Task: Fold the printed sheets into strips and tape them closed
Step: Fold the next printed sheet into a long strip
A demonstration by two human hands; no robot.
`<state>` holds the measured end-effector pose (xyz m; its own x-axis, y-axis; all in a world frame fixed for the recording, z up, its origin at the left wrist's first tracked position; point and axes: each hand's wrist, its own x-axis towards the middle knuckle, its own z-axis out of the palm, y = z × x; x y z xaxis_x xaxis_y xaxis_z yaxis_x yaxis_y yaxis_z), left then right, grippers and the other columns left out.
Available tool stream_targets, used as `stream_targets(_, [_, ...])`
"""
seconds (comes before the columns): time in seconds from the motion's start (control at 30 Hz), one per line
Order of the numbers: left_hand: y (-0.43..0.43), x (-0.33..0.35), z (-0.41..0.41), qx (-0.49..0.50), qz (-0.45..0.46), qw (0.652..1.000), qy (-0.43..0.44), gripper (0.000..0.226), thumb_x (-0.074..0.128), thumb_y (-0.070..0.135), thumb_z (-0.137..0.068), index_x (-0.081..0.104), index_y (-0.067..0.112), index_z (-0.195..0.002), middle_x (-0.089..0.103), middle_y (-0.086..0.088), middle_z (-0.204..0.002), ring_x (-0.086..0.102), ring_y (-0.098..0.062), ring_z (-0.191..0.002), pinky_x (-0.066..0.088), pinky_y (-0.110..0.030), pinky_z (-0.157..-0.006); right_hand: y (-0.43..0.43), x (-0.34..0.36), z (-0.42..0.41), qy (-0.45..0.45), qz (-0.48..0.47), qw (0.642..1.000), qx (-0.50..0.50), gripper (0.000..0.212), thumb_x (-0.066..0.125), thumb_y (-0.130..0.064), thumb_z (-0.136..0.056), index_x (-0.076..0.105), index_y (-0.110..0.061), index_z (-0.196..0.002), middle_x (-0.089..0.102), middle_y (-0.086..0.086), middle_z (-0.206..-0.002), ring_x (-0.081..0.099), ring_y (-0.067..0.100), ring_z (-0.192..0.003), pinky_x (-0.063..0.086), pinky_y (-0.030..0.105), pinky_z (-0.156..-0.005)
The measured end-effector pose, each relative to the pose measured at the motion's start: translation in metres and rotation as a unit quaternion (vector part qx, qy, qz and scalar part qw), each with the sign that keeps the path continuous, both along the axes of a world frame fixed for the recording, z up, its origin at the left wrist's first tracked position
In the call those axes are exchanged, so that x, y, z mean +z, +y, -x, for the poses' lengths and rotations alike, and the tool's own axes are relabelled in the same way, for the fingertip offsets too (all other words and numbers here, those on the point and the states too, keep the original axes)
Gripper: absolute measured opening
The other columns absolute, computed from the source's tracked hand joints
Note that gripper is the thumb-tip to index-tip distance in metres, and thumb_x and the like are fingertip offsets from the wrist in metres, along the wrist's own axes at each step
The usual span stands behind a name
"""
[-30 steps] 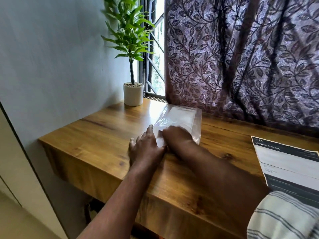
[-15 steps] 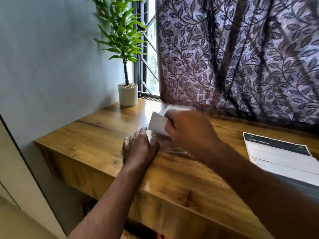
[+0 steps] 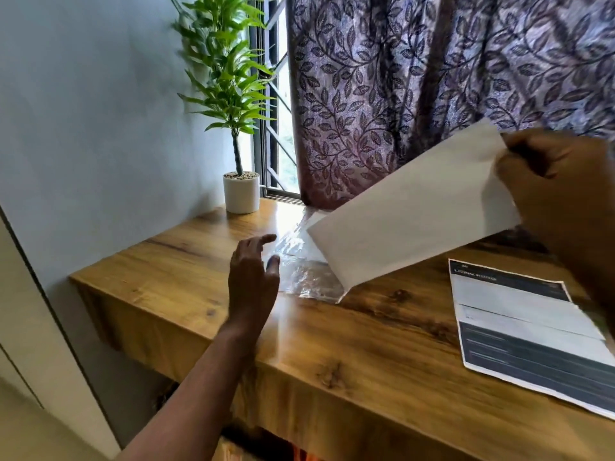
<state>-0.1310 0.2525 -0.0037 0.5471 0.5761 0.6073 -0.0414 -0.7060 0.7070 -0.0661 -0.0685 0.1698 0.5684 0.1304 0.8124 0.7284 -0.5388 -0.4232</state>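
Note:
My right hand (image 3: 562, 191) pinches the upper right corner of a white envelope-like folded sheet (image 3: 409, 211) and holds it tilted in the air above the wooden table (image 3: 186, 274). Its lower left end hangs just over a clear plastic sleeve (image 3: 299, 271) that lies flat on the table. My left hand (image 3: 253, 277) hovers beside the sleeve's left edge, fingers straight and spread, holding nothing. A stack of printed sheets (image 3: 522, 331) with dark bands lies flat at the right, near the table's front edge.
A potted green plant (image 3: 241, 191) in a white pot stands at the table's back left corner by the window. A purple leaf-patterned curtain (image 3: 432, 78) hangs behind the table. A grey wall (image 3: 83, 128) bounds the left side.
My right hand has pulled the white sheet out of the plastic sleeve and lifted it up to the right. My left hand has come off the sleeve and opened.

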Motion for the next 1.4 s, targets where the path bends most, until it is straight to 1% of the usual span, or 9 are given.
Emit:
stream_targets(0.1, [-0.035,0.019,-0.003,-0.148,0.224,0.961,-0.058,0.018,0.062,0.011,-0.098,0.068,0.006,-0.114,0.071,-0.009,-0.096,0.068,-0.03,-0.084,0.06,-0.035,-0.065,-0.027,-0.007,0.001,-0.044,0.003,0.998,-0.035,0.033,0.049,-0.035,-0.099,0.068,-0.02,-0.121,0.068,0.001,-0.095,0.062,0.019,-0.072,0.057,0.046,-0.073])
stream_targets(0.2, [-0.083,0.045,-0.014,-0.356,0.538,0.764,-0.006,0.049,0.051,0.045,-0.101,0.059,0.001,-0.123,0.073,-0.024,-0.108,0.07,-0.038,-0.092,0.062,-0.042,-0.075,-0.046,-0.026,0.016,-0.158,0.037,0.986,-0.026,0.028,0.051,-0.026,-0.1,0.073,-0.015,-0.114,0.072,0.01,-0.086,0.063,0.018,-0.071,0.053,0.038,-0.071])
stream_targets(0.3, [-0.124,0.06,-0.031,-0.434,0.606,0.664,0.055,0.067,0.046,0.062,-0.096,0.058,0.003,-0.127,0.067,-0.026,-0.126,0.07,-0.036,-0.097,0.059,-0.049,-0.081,-0.065,-0.052,0.035,-0.291,0.194,0.936,0.037,0.023,0.056,-0.021,-0.099,0.073,-0.021,-0.114,0.079,0.007,-0.097,0.069,0.012,-0.077,0.05,0.024,-0.077])
stream_targets(0.5, [-0.172,0.061,-0.066,-0.375,0.476,0.778,0.166,0.028,0.063,0.007,-0.093,0.065,0.004,-0.12,0.072,-0.02,-0.113,0.07,-0.033,-0.092,0.06,-0.041,-0.073,-0.095,-0.092,0.039,-0.182,0.304,0.916,0.189,0.038,0.056,-0.044,-0.101,0.074,-0.018,-0.121,0.077,0.001,-0.115,0.076,0.019,-0.097,0.062,0.039,-0.073])
stream_targets(0.67, [-0.201,0.056,-0.091,-0.482,0.349,0.759,0.264,0.024,0.068,0.002,-0.089,0.073,0.008,-0.112,0.075,-0.018,-0.109,0.075,-0.034,-0.094,0.061,-0.042,-0.074,-0.122,-0.088,-0.008,0.007,0.12,0.992,0.048,0.042,0.05,-0.055,-0.099,0.071,-0.025,-0.12,0.072,-0.01,-0.118,0.064,0.001,-0.106,0.047,0.01,-0.084])
stream_targets(0.8, [-0.233,0.055,-0.109,-0.518,0.247,0.747,0.337,0.035,0.072,0.007,-0.088,0.068,0.018,-0.121,0.078,-0.007,-0.107,0.075,-0.027,-0.095,0.062,-0.04,-0.078,-0.132,-0.108,-0.061,0.159,0.169,0.971,-0.051,0.055,0.075,-0.045,-0.087,0.059,-0.026,-0.136,0.062,-0.001,-0.136,0.057,0.017,-0.119,0.038,0.022,-0.089])
stream_targets(1.0, [-0.249,0.058,-0.131,-0.543,0.021,0.726,0.422,0.04,0.074,0.022,-0.09,0.062,0.032,-0.127,0.073,0.005,-0.12,0.07,-0.02,-0.109,0.055,-0.043,-0.099,-0.153,-0.141,-0.1,0.229,0.138,0.962,-0.059,0.026,0.063,-0.035,-0.098,0.069,-0.022,-0.12,0.067,-0.006,-0.102,0.058,0.007,-0.082,0.036,0.01,-0.065])
stream_targets(1.23, [-0.23,0.037,-0.146,-0.605,0.219,0.651,0.402,0.065,0.075,-0.002,-0.083,0.049,0.016,-0.141,0.067,-0.017,-0.131,0.064,-0.042,-0.119,0.049,-0.062,-0.102,-0.183,-0.144,-0.116,0.337,-0.092,0.937,0.022,0.011,0.071,-0.019,-0.094,0.079,-0.025,-0.098,0.076,-0.01,-0.095,0.069,0.01,-0.087,0.054,0.027,-0.076])
stream_targets(1.4, [-0.224,0.031,-0.152,-0.64,0.259,0.624,0.366,0.06,0.07,0.003,-0.084,0.056,0.019,-0.14,0.065,-0.018,-0.134,0.063,-0.042,-0.12,0.054,-0.056,-0.097,-0.185,-0.143,-0.116,0.445,-0.203,0.864,0.117,0.021,0.065,-0.018,-0.096,0.076,-0.034,-0.088,0.078,-0.004,-0.087,0.074,0.013,-0.069,0.056,0.027,-0.053])
